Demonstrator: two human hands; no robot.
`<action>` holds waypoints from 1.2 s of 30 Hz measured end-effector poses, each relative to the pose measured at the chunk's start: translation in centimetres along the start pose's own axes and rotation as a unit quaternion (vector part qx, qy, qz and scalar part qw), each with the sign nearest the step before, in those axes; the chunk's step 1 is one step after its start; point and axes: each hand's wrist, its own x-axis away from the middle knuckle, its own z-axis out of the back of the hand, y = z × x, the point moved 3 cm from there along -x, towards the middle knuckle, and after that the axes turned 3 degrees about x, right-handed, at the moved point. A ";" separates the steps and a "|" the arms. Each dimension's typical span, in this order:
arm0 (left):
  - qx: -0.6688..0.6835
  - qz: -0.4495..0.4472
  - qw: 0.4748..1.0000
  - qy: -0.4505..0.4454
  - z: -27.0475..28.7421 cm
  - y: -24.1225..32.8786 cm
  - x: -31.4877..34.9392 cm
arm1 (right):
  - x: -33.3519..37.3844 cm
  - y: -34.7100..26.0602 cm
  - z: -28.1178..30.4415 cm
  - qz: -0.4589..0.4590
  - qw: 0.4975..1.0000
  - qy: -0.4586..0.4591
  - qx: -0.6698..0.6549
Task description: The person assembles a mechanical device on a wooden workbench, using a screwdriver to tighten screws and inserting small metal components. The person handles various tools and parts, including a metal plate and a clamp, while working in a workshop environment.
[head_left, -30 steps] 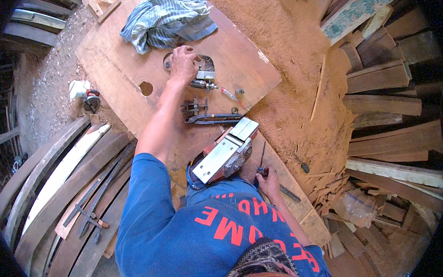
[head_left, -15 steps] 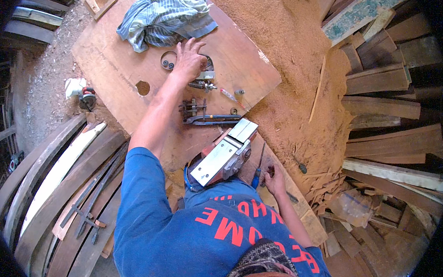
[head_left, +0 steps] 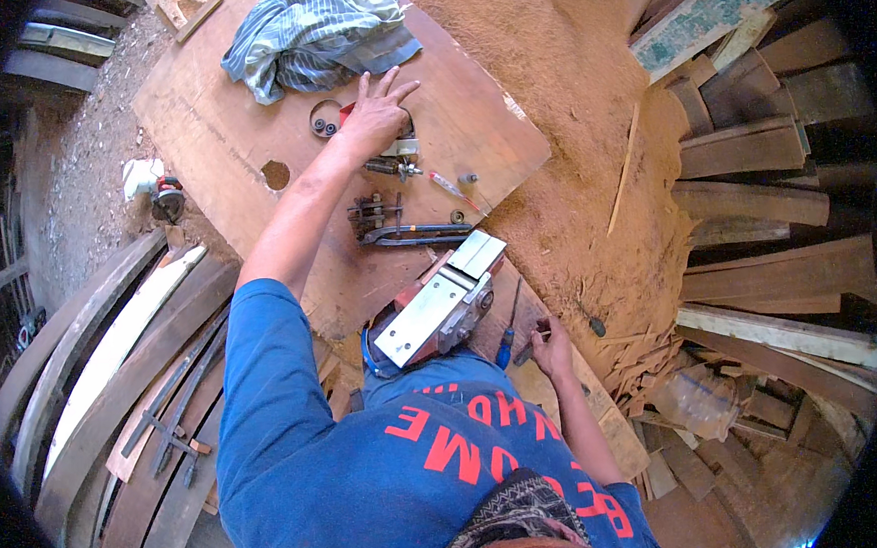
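Observation:
My left hand (head_left: 376,114) reaches far across a plywood board (head_left: 251,105), palm down and fingers spread, over a cluster of small parts: a round ring piece (head_left: 325,121), a red bit and a metal fitting (head_left: 393,164). My right hand (head_left: 551,347) rests low on a plank by my lap with its fingers curled, next to a blue-handled screwdriver (head_left: 505,348); whether it holds anything is unclear. An electric planer (head_left: 440,309) lies sole up between my arms.
A striped cloth (head_left: 312,33) lies at the board's far end. Pliers and a clamp-like metal part (head_left: 406,226) sit mid-board. Sawdust (head_left: 569,118) covers the ground to the right, beside stacked planks (head_left: 752,198). Curved wooden strips (head_left: 116,370) lie on the left.
My left hand has slid slightly farther up the board and its fingers have spread wider. The right hand and the planer have stayed put.

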 end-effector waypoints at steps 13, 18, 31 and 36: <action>-0.053 -0.052 0.997 -0.009 -0.8 0.5 -0.3 | 0.3 0.5 0.9 -0.007 1.000 0.019 0.016; -0.041 -0.023 0.994 0.100 0.3 0.1 0.7 | 0.5 1.7 0.9 0.001 0.999 0.039 0.008; 0.763 0.251 0.534 0.263 6.8 13.9 14.1 | 2.0 -17.0 8.4 0.219 0.968 0.096 -0.071; 0.885 0.182 0.345 0.253 8.4 23.6 18.7 | 6.5 -27.8 10.5 0.344 0.917 0.103 -0.176</action>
